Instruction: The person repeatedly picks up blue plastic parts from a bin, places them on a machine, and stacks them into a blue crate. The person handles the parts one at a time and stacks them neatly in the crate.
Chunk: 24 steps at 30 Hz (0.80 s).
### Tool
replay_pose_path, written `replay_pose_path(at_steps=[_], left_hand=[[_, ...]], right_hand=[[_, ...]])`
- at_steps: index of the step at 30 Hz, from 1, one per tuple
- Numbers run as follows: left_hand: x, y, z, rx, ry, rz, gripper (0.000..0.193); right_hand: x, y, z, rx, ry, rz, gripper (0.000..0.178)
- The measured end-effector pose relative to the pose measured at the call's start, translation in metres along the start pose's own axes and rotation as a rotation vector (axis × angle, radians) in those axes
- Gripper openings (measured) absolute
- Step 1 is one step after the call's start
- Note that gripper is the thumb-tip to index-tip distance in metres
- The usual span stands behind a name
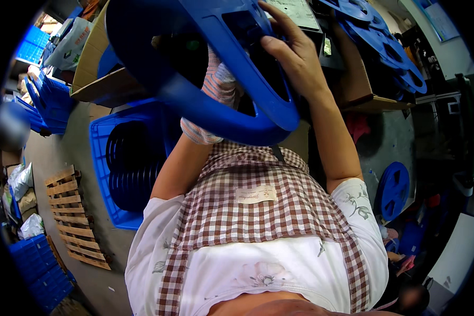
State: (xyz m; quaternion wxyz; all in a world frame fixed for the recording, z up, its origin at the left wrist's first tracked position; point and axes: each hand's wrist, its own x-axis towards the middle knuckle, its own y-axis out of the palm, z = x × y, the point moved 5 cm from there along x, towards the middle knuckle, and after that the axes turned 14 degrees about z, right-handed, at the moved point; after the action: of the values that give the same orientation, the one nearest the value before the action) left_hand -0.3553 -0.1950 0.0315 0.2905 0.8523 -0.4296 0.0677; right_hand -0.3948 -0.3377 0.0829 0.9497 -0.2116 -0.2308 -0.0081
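Note:
A large blue plastic reel point(237, 126) with wide cut-outs is held up in front of my chest, tilted. My left hand point(221, 84), in a striped knit glove, is behind it and shows through a cut-out; it appears to grip the reel from the back, its fingertips hidden. My right hand point(300, 63) is bare, with thumb and fingers curled at the reel's upper right, near the hub. The far rim runs out of the picture at the top.
Below left, a blue crate point(101, 174) holds several dark discs. Cardboard boxes stand at the left point(97, 87) and right point(376, 102), the right one under stacked blue reels point(392, 47). A wooden pallet point(79, 218) lies on the floor. Another blue reel point(393, 190) is at right.

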Motion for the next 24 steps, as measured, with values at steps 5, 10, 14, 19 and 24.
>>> replay_pose_path(at_steps=[5, 10, 14, 19, 24], left_hand=[[-0.008, -0.005, 0.002, 0.012, 0.061, 0.012, 0.054], [-0.004, -0.007, 0.007, 0.029, 0.09, 0.018, 0.053], [-0.004, -0.008, 0.01, 0.034, 0.11, 0.02, 0.053], [0.002, -0.008, 0.012, 0.045, 0.139, 0.022, 0.052], [0.003, -0.007, 0.015, 0.051, 0.168, 0.023, 0.051]], right_hand=[[-0.008, -0.005, 0.013, -0.066, -0.02, -0.046, 0.055], [-0.01, 0.002, 0.012, 0.001, -0.037, -0.045, 0.054], [-0.013, 0.001, 0.017, 0.061, 0.064, -0.019, 0.054], [-0.013, 0.007, 0.013, 0.268, 0.097, -0.049, 0.052], [-0.016, 0.002, -0.018, 0.126, 0.012, 0.015, 0.062]])
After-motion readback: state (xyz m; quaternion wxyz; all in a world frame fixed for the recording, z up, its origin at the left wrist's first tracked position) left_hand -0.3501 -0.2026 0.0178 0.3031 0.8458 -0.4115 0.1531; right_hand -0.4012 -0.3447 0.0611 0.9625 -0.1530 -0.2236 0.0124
